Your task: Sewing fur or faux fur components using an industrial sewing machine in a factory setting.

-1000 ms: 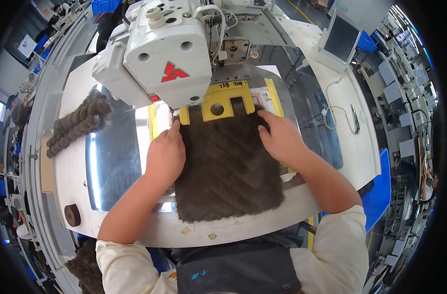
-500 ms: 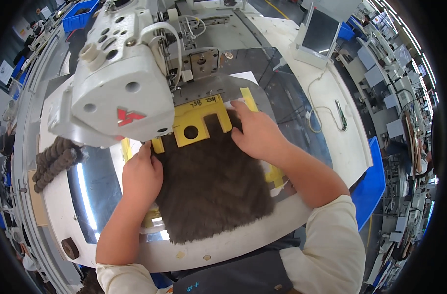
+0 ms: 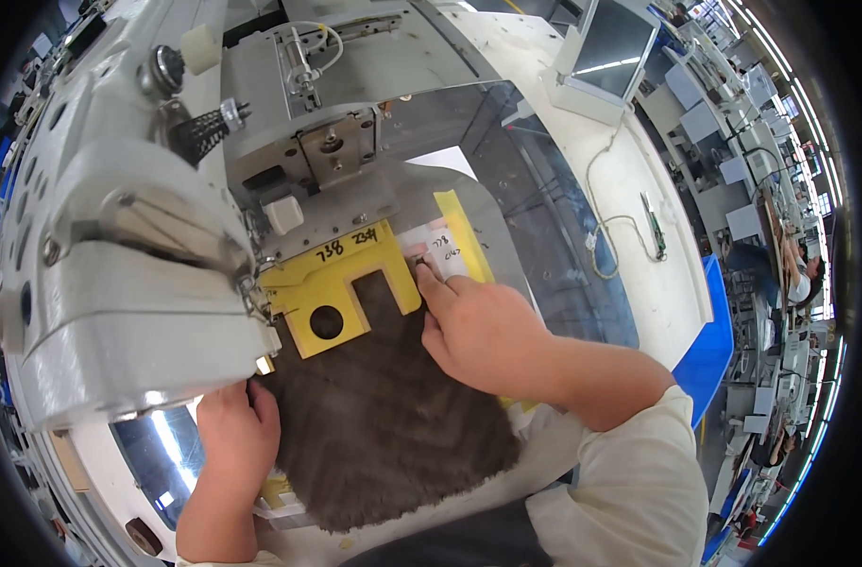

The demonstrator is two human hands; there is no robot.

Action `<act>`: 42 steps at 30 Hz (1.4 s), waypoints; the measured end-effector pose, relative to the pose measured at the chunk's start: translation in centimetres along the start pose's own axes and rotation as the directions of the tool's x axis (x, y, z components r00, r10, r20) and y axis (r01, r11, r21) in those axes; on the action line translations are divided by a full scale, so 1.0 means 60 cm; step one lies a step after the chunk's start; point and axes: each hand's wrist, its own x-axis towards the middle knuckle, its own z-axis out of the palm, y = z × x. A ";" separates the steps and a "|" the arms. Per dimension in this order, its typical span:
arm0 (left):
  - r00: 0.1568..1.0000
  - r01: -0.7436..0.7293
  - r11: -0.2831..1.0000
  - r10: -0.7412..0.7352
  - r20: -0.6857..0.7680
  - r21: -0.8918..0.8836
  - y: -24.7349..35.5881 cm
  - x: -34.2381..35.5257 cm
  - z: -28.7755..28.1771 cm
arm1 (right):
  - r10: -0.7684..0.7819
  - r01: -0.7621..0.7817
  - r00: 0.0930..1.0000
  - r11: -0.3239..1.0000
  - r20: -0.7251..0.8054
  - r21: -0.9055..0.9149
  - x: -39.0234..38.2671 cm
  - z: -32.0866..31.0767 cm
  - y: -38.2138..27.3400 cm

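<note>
A dark brown fur piece [image 3: 393, 416] lies on the work plate, its top edge beneath a yellow notched template [image 3: 384, 255] with a round hole. My left hand [image 3: 232, 439] is closed at the fur's left edge, thumb next to the fingers; the machine head partly hides its fingertips. At the fur's upper right corner, beside the template, my right hand [image 3: 483, 326] is closed, with its forefinger reaching forward and its thumb against the fur. The white sewing machine head [image 3: 138, 312] stands over the template's left side.
Yellow tape [image 3: 464, 231] and a white paper label [image 3: 435, 246] sit right of the template. A screen [image 3: 610, 57], a cord [image 3: 591, 203] and green-handled snips [image 3: 655, 231] are on the right of the table. A blue bin [image 3: 705, 331] hangs beside its edge.
My view has shifted closer to the machine, which fills more of the left. My right forefinger has moved down along the fur's upper right corner, uncovering the paper label.
</note>
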 end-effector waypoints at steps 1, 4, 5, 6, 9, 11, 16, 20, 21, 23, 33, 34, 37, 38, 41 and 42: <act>1.000 -0.018 0.999 0.018 0.016 0.034 -0.003 -0.001 0.001 | -0.008 0.008 1.000 1.000 -0.005 0.003 0.000 0.001 0.000; 0.995 -0.087 0.995 0.089 -0.051 0.041 -0.010 -0.001 0.006 | -0.035 0.035 0.999 0.999 0.005 0.015 0.002 0.001 0.002; 0.995 -0.086 0.995 0.088 -0.051 0.041 -0.011 -0.002 0.007 | -0.056 0.056 0.998 0.998 0.009 0.026 0.002 0.000 0.003; 0.994 -0.091 0.995 0.093 -0.049 0.046 -0.012 -0.002 0.007 | -0.064 0.063 0.998 0.998 0.013 0.026 0.003 0.000 0.002; 0.995 -0.091 0.994 0.093 -0.043 0.054 -0.010 -0.003 0.006 | -0.069 0.070 0.997 0.997 -0.026 0.039 0.005 0.001 0.000; 0.995 -0.089 0.995 0.091 -0.043 0.056 -0.007 -0.004 0.004 | -0.084 0.086 0.995 0.995 -0.052 0.042 0.008 0.002 0.002; 1.000 -0.026 0.999 0.025 0.012 0.039 -0.002 -0.004 0.001 | -0.104 0.107 0.990 0.994 -0.090 0.032 0.010 0.008 0.006; 1.000 -0.028 0.999 0.029 -0.006 0.036 -0.002 -0.003 0.002 | -0.039 0.043 0.996 0.998 -0.085 0.051 0.009 0.008 0.006; 0.999 -0.029 0.999 0.030 -0.013 0.034 -0.002 -0.003 0.003 | -0.005 0.009 0.998 0.997 -0.058 0.071 0.009 0.007 0.007; 0.999 -0.028 0.999 0.028 -0.018 0.034 -0.001 -0.003 0.002 | -0.025 0.029 0.998 0.997 -0.055 0.068 0.008 0.004 0.008; 0.999 0.034 0.999 -0.036 0.040 0.032 0.004 0.000 -0.004 | -0.045 0.048 0.998 0.997 -0.052 0.055 0.014 -0.001 0.008; 1.000 0.028 0.999 -0.028 0.013 0.018 0.003 0.002 -0.002 | -0.078 0.080 0.996 0.995 -0.037 0.067 0.015 0.000 0.006; 0.999 0.029 1.000 -0.028 -0.021 0.010 0.001 0.005 0.002 | -0.046 0.050 0.997 0.997 -0.058 0.056 0.016 0.000 0.001; 1.000 0.008 1.000 -0.008 -0.018 0.008 0.000 0.004 0.002 | -0.039 0.045 0.995 0.997 -0.091 0.058 0.016 0.001 -0.002; 0.999 -0.029 0.999 0.030 -0.029 0.042 -0.002 -0.003 0.003 | -0.052 0.059 0.991 0.996 -0.122 0.060 0.014 0.004 -0.010; 0.998 -0.054 0.994 0.056 -0.020 0.095 -0.003 -0.005 0.003 | -0.046 0.053 0.989 0.997 -0.138 0.047 0.014 0.005 -0.011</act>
